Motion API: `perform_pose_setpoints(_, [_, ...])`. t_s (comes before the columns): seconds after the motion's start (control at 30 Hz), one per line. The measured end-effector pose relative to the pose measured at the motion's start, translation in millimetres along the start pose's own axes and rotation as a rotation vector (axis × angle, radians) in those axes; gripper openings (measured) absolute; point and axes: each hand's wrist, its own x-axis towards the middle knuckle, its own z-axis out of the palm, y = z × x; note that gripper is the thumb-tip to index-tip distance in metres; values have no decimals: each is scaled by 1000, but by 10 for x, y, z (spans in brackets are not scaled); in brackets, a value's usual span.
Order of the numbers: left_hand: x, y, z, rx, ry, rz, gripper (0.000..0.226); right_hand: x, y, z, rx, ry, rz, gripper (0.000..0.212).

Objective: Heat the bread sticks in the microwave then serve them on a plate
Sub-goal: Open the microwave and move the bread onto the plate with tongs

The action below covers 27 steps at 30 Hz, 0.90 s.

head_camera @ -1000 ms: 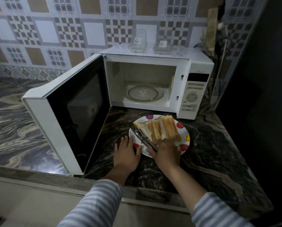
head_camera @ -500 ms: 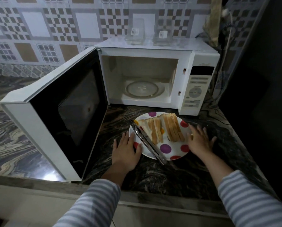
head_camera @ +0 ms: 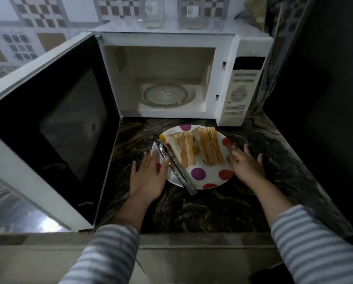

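The bread sticks [head_camera: 195, 147] lie in two close bundles on a white plate [head_camera: 210, 178] with purple, red and yellow dots, which sits on the dark marbled counter [head_camera: 192, 210] just in front of the microwave [head_camera: 171, 74]. A pair of metal tongs [head_camera: 174, 163] rests slanted across the plate's left side, touching the left bundle, its handle end overhanging the near rim. The left hand [head_camera: 148, 178] lies at the plate's left edge, fingers straight and slightly apart, the thumb over the rim beside the tongs. The right hand [head_camera: 246, 163] is at the plate's right edge, fingers spread and relaxed, their tips at the rim; whether they press it cannot be told. Both arms wear grey-and-white striped sleeves [head_camera: 319, 247]. The microwave door [head_camera: 52, 128] stands wide open to the left, blocking that side of the counter, and the glass turntable [head_camera: 165, 95] inside is bare. The control panel [head_camera: 240, 89] on the right carries buttons whose writing is too small to read. Two clear containers [head_camera: 151, 12] with small white labels, unreadable, stand on top of the microwave against the patterned tile wall [head_camera: 28, 27].
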Motion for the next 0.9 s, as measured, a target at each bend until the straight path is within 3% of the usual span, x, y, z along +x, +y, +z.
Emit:
perform_pose_setpoints(0.1, [-6, -38, 12, -221, 1, -20, 65, -173, 7, 75, 234, 31, 94, 47])
perform_pose_setpoints(0.2, [-208, -16, -36, -675, 17, -20, 75, -378, 51, 136, 680, 81, 102, 47])
perform_pose_setpoints(0.33, [-710, 40, -104, -974, 58, -23, 35, -743, 42, 38, 1089, 23, 92, 52])
perform_pose_setpoints(0.43, [-1157, 30, -98, -1003, 42, -121, 58, -1131, 75, -38, 1325, -118, 144, 56])
perform_pose_setpoints(0.63, [-2311, -15, -128, -1029, 90, -248, 82, -2194, 262, -144, 1303, -392, 107, 56])
perform_pose_setpoints(0.77, [-3077, -87, -137, -973, 86, -278, 62, -2835, 359, -53, 1266, -455, 130, 61])
perform_pose_setpoints(0.9, [-3709, -240, -188, -975, 107, -321, 62, -3345, 347, 90, 1213, -519, 120, 62])
